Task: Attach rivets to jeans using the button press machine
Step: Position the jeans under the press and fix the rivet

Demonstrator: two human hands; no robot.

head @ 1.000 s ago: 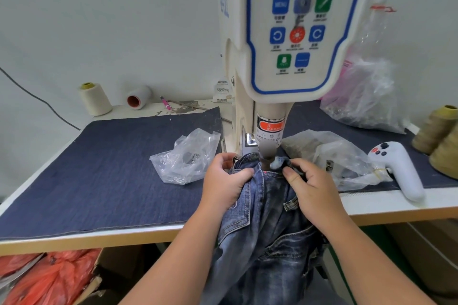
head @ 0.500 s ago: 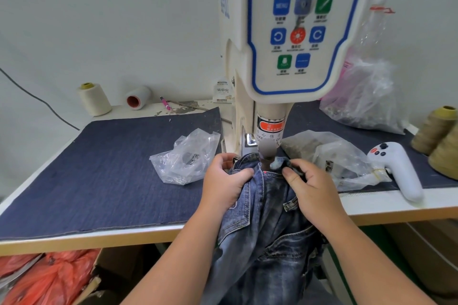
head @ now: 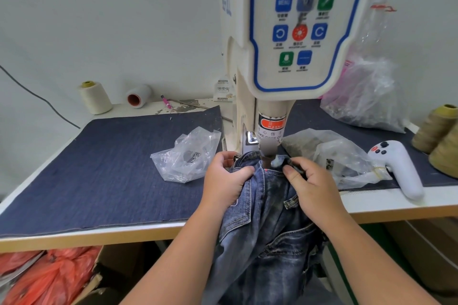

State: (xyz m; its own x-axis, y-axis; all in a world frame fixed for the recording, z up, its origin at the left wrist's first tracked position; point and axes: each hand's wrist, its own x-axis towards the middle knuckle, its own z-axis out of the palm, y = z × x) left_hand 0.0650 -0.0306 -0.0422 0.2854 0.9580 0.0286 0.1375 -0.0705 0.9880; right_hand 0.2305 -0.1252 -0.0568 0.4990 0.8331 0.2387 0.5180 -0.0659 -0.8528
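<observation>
Head view: jeans (head: 262, 205) stretched under press ram (head: 269, 153), midway between left grip (head: 226, 181) and right grip (head: 309, 186), both clenched on denim.

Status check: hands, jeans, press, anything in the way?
Left hand and right hand grip jeans under press head. Thumbs close to it.
</observation>
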